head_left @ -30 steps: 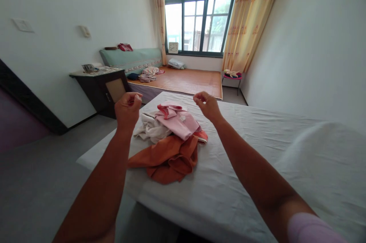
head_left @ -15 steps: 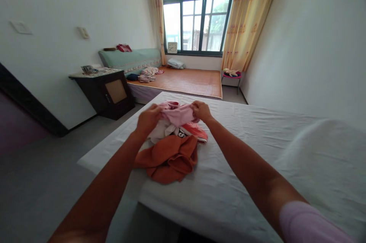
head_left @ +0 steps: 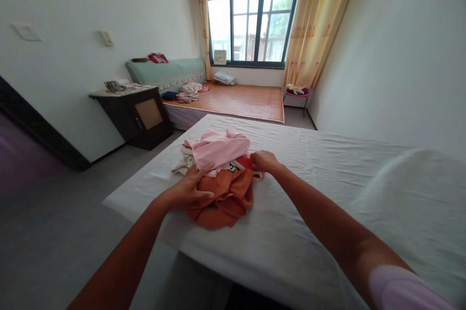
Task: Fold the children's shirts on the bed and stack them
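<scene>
- Pale wall (head_left: pixel 73 72) fills the left side, with a dark cabinet (head_left: pixel 147 115) standing before it.
- Next comes an off-white garment (head_left: pixel 179 166), bunched at the left of a loose pile (head_left: pixel 224 183) and partly covered; from its crumpled look, I judge it has yet to be dealt with.
- Left hand (head_left: pixel 185 191), fingers spread, rests on the orange garment (head_left: pixel 218 215), its upper fingers reaching the near edge of the pink garment (head_left: pixel 220 147); it is not clasped round anything.
- Mid-pile, the pink garment lies uppermost, bent over itself but not squared, so it seems barely begun. Nearest the person, the orange garment is rumpled too and looks unfinished.
- Slightly right, a red garment (head_left: pixel 243 160) shows beneath the pink one, beside dark lettering (head_left: pixel 233 167); most of it is hidden.
- Right hand (head_left: pixel 265 161), apart from the left, has curled fingers touching the red garment's right end; whether they pinch cloth, I cannot tell.
- Farther right, the white sheet (head_left: pixel 327 174) that bears the pile stretches away. All four garments lie loose together, none neatly flat, so most of the handling appears left to do.
</scene>
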The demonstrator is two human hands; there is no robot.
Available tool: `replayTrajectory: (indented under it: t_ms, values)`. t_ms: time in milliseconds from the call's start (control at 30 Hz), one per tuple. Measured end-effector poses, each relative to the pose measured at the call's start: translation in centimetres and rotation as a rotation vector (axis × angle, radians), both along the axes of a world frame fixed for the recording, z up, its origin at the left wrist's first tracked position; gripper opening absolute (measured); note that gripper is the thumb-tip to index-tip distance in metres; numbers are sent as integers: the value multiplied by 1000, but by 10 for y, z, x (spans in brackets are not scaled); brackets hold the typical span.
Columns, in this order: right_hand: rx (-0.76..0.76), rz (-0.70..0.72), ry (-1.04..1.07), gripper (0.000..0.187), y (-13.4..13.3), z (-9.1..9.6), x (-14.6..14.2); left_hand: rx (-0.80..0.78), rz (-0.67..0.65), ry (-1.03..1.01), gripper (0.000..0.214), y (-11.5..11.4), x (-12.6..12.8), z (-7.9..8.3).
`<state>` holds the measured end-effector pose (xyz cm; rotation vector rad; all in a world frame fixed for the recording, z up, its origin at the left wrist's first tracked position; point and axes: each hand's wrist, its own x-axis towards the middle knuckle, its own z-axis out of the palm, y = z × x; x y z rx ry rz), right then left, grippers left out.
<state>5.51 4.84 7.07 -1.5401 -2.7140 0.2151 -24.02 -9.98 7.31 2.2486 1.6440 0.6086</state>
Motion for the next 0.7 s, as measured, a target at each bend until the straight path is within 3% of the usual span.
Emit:
replayTrajectory:
  t_ms: [100, 200, 300, 400, 500, 567, 633, 700]
  values:
    - [115, -19, -61, 21, -7, 12, -7, 18, 41, 69, 83, 1, 19, -12]
    - [193, -69, -84, 27, -1, 38, -8, 76, 140, 50, 42, 12, 26, -15]
    - [291, -103, -79, 27, 9, 69, -3, 145, 260, -23, 15, 27, 18, -1]
    - [405, -165, 43, 27, 20, 100, 4, 313, 425, -240, 20, 44, -1, 27]
    - [517, -242, 469, 28, 31, 126, 9, 539, 508, -526, 33, 59, -20, 47]
    - [522, -215, 927, 30, 38, 133, 8, 584, 520, -616, 38, 63, -24, 45]
    - [417, -129, 1346, 30, 42, 129, 2, 463, 487, -610, 38, 62, -20, 31]
    - [208, -42, 1468, 25, 44, 119, -9, 284, 414, -577, 37, 57, -12, 11]
